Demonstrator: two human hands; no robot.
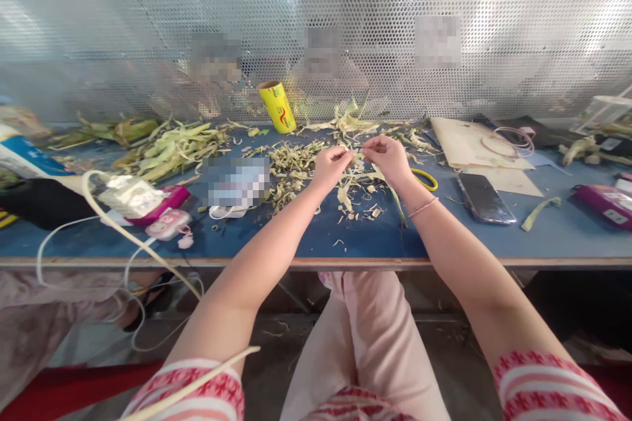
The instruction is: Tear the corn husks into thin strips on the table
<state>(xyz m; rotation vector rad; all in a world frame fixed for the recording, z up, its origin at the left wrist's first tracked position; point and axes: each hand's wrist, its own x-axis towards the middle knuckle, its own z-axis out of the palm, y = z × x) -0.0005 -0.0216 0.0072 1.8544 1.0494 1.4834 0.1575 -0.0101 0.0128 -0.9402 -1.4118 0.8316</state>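
My left hand [332,164] and my right hand [390,156] meet above the middle of the table, each closed in a pinch. Between the fingertips shows a small pale plant piece [358,154], too small to make out in detail. Below and left of my hands lies a heap of chopped greenish-yellow plant bits [291,168]. Peeled scraps [344,196] are scattered just beneath. A long green stem strip [397,204] lies under my right wrist. Beside that wrist, a yellow loop-shaped handle [428,177] is partly hidden.
On the blue table [365,237], a pile of long stems [180,148] lies left and a yellow tube [277,107] stands behind. A phone [486,198] and brown cardboard [457,141] lie right. White cables [131,263] hang over the left edge. A perforated metal panel [365,6] closes the back.
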